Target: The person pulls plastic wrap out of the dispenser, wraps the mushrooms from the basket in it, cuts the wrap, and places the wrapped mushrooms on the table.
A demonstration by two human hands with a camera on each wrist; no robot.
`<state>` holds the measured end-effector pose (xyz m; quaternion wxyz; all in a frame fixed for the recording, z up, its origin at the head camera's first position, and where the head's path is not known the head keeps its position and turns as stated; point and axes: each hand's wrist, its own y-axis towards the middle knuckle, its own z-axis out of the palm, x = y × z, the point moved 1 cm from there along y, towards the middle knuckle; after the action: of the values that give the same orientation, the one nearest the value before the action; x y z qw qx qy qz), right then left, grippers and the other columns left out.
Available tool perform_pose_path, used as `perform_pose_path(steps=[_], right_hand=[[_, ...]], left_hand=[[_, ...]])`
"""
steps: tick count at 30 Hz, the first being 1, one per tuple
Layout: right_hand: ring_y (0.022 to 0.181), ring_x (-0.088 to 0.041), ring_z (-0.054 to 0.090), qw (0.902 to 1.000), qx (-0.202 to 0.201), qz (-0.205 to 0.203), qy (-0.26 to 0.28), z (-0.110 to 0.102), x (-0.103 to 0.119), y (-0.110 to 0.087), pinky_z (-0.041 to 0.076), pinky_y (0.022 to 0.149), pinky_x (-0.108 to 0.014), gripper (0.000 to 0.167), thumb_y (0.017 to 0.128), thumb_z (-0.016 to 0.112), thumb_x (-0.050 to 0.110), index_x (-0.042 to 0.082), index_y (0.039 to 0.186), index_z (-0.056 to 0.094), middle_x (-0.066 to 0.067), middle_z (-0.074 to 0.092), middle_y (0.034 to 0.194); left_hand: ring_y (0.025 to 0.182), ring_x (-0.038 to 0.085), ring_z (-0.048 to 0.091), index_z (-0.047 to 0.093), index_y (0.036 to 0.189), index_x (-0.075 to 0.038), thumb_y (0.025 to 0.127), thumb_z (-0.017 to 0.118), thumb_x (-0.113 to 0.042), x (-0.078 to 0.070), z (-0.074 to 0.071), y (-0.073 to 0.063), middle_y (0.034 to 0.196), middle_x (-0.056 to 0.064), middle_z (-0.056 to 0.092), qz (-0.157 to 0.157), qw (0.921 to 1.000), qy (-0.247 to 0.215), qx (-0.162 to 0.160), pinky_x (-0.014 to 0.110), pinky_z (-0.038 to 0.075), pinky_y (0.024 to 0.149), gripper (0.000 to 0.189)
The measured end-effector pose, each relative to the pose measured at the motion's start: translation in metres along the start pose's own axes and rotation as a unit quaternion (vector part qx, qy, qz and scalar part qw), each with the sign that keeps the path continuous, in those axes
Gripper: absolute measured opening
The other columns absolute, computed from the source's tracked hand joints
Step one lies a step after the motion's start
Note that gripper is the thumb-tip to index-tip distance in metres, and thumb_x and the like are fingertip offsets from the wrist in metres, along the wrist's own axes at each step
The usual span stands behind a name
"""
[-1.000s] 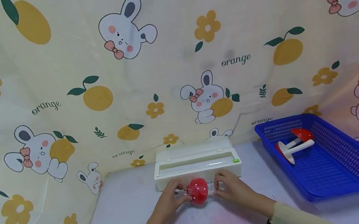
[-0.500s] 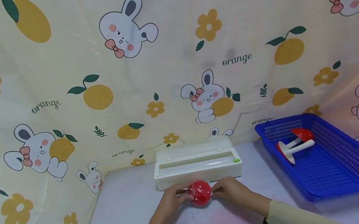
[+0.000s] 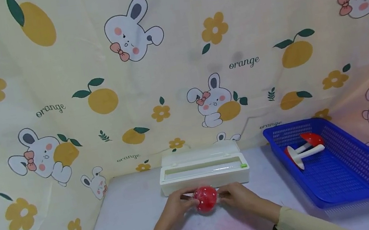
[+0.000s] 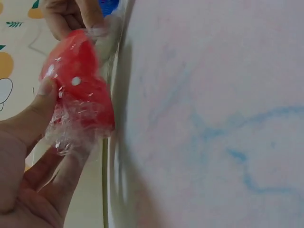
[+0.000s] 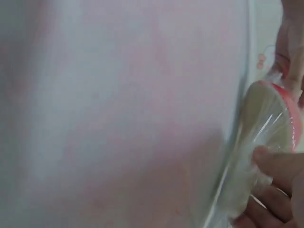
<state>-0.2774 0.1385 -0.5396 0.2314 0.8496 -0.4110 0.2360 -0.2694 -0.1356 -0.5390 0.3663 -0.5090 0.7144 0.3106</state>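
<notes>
In the head view the mushroom (image 3: 206,199), its red cap dotted white, is held just above or on the table (image 3: 131,212), in front of the long white box (image 3: 206,181). The left hand (image 3: 178,207) grips it at the cap; the right hand (image 3: 239,198) pinches it from the other side. The blue basket (image 3: 363,193) stands to the right, with two mushrooms (image 3: 297,160) lying in it, their stems bare.

In the left wrist view, clear film (image 4: 73,130) covers the cap and bunches at its top. The left thumb (image 4: 45,90) presses the cap, with fingers behind the gathered film. The cap looks light and smooth, probably a stiff toy and not very fragile; the film over it is thin, slippery and likely to tear or spring open. A broad hold across the cap, pinning the gathers, seems surest.

In the right wrist view, film stretches over the pale underside and down the stem (image 5: 240,183). The right thumb and curled fingers grasp the wrapped stem; the frame is blurred, so whether they pinch stem or only film near its end is hard to say. The stem seems a good handle, held lightly so the film doesn't slide.
</notes>
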Motion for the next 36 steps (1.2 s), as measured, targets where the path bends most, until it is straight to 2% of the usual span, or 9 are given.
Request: perform_pose_path(steps=[4,7,12,16,18,22,27,32,36], right_hand=[[0.098,-0.017,0.072,0.9993,0.0,0.021,0.032,-0.003,0.003,-0.005,0.062,0.084,-0.031,0.042,0.094,0.084,0.018,0.003,0.131,0.073,-0.004,0.078,0.112],[0.097,-0.016,0.07,0.9983,-0.001,0.025,0.052,-0.002,0.005,-0.008,0.06,0.083,-0.029,0.053,0.09,0.088,0.022,0.001,0.135,0.07,-0.005,0.076,0.115],[0.103,-0.019,0.07,0.9977,0.006,0.03,0.061,0.003,0.005,-0.011,0.059,0.086,-0.029,0.062,0.084,0.094,0.019,-0.001,0.137,0.069,-0.012,0.076,0.123],[0.107,-0.02,0.07,0.9982,-0.001,0.045,0.04,0.005,0.002,-0.012,0.06,0.09,-0.034,0.054,0.087,0.089,0.01,0.001,0.137,0.071,-0.011,0.075,0.127],[0.108,-0.02,0.07,0.9983,-0.007,0.048,0.034,0.005,0.0,-0.012,0.061,0.091,-0.035,0.048,0.09,0.085,0.007,0.004,0.136,0.072,-0.009,0.075,0.127],[0.103,-0.013,0.072,0.9985,-0.001,0.037,0.041,0.005,-0.003,-0.01,0.061,0.087,-0.031,0.032,0.095,0.081,0.008,0.006,0.127,0.077,-0.004,0.079,0.119],[0.094,-0.012,0.076,0.9989,0.014,0.002,0.045,0.005,-0.005,-0.01,0.062,0.081,-0.025,0.021,0.096,0.079,0.004,0.0,0.116,0.081,-0.008,0.082,0.107],[0.096,-0.013,0.077,0.9991,0.023,-0.015,0.031,0.003,-0.004,-0.008,0.062,0.083,-0.026,0.018,0.096,0.078,0.003,0.002,0.113,0.083,-0.005,0.082,0.106],[0.097,-0.012,0.076,0.9991,0.02,-0.025,0.028,0.002,-0.004,-0.008,0.062,0.084,-0.028,0.018,0.097,0.077,0.004,0.004,0.114,0.083,-0.003,0.082,0.106]], left_hand=[[0.112,0.026,0.069,0.074,0.126,-0.018,0.094,0.085,-0.025,0.001,-0.003,0.0,0.125,0.004,0.074,-0.003,0.9994,-0.018,-0.03,0.047,0.061,0.095,0.034],[0.111,0.025,0.069,0.074,0.12,-0.018,0.096,0.083,-0.027,0.001,-0.003,0.0,0.118,0.0,0.073,-0.002,0.9987,-0.025,-0.044,0.046,0.061,0.095,0.027],[0.117,0.028,0.069,0.076,0.122,-0.019,0.1,0.079,-0.03,0.001,-0.005,-0.003,0.12,-0.001,0.075,0.018,0.9992,-0.031,-0.019,0.046,0.061,0.098,0.025],[0.132,0.034,0.063,0.072,0.137,-0.016,0.1,0.078,-0.021,0.003,-0.011,-0.006,0.138,0.006,0.07,0.041,0.9968,-0.057,0.039,0.047,0.056,0.108,0.038],[0.136,0.035,0.061,0.07,0.141,-0.014,0.099,0.079,-0.016,0.004,-0.013,-0.007,0.144,0.009,0.067,0.048,0.9953,-0.064,0.055,0.043,0.056,0.108,0.043],[0.128,0.032,0.065,0.073,0.136,-0.013,0.097,0.08,-0.01,0.007,-0.012,-0.004,0.138,0.008,0.07,0.065,0.9965,-0.042,0.031,0.033,0.059,0.101,0.04],[0.12,0.031,0.07,0.082,0.112,-0.013,0.092,0.084,-0.008,0.008,-0.009,0.001,0.13,0.006,0.073,0.082,0.9959,-0.037,-0.007,0.031,0.06,0.097,0.021],[0.129,0.035,0.067,0.082,0.102,-0.012,0.091,0.084,-0.007,0.008,-0.008,0.006,0.143,0.011,0.069,0.083,0.9946,-0.059,0.018,0.037,0.058,0.103,0.012],[0.12,0.03,0.073,0.077,0.1,-0.013,0.091,0.083,-0.007,0.01,-0.006,0.01,0.135,0.009,0.074,0.079,0.995,-0.048,0.038,0.034,0.06,0.099,0.013]])
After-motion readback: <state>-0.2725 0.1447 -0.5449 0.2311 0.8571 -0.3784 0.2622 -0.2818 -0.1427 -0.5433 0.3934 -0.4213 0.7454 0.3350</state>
